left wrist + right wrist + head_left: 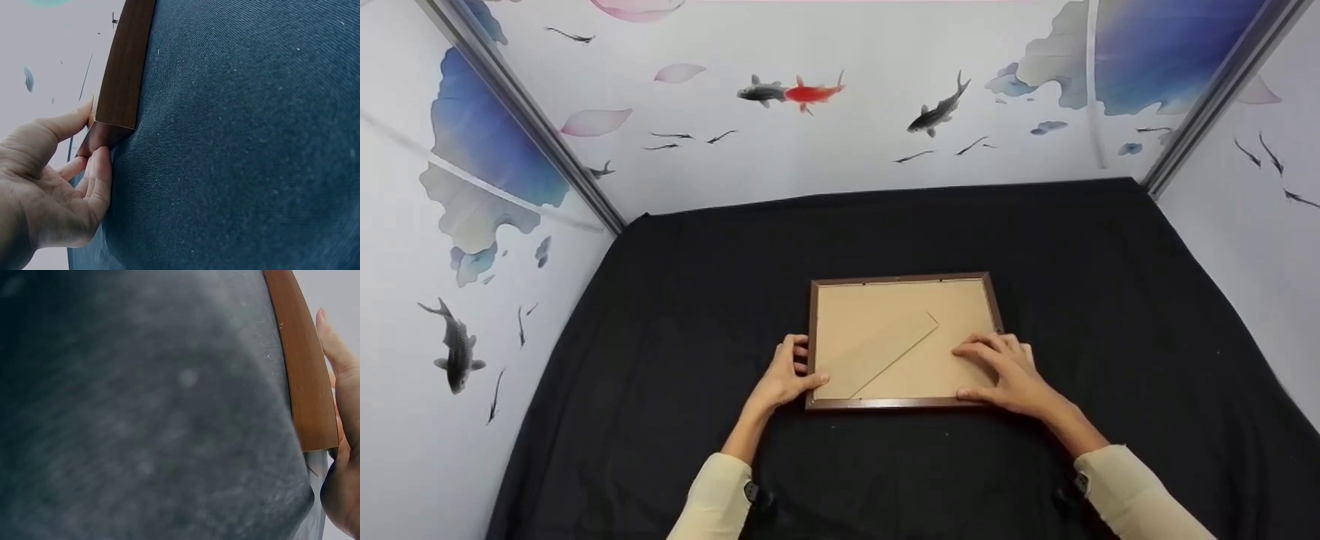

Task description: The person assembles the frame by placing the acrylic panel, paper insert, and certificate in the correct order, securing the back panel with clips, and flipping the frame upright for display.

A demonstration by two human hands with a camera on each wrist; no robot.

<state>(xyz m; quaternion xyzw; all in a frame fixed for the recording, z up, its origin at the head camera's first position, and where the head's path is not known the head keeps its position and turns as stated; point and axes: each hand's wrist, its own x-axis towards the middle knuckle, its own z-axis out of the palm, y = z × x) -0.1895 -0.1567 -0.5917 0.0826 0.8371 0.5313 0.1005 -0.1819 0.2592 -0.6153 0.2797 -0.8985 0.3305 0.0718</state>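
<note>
A brown picture frame (885, 403) lies back side up, its tan backing board (862, 307) showing. Set diagonally across the board is a flat stand flap (881, 356). My left hand (784, 379) pinches the frame at its near left corner, thumb over the top and fingers against the outer side; the left wrist view shows this grip at the frame's corner (121, 79). At the near right corner my right hand (1009, 371) rests with bent, spread fingers touching the board and the thumb by the near rim. The frame's front is hidden underneath.
Black cloth (720, 270) covers the table beneath the frame. White panels (840, 150) printed with fish and leaves stand at the back and both sides, joined by metal posts (540, 127).
</note>
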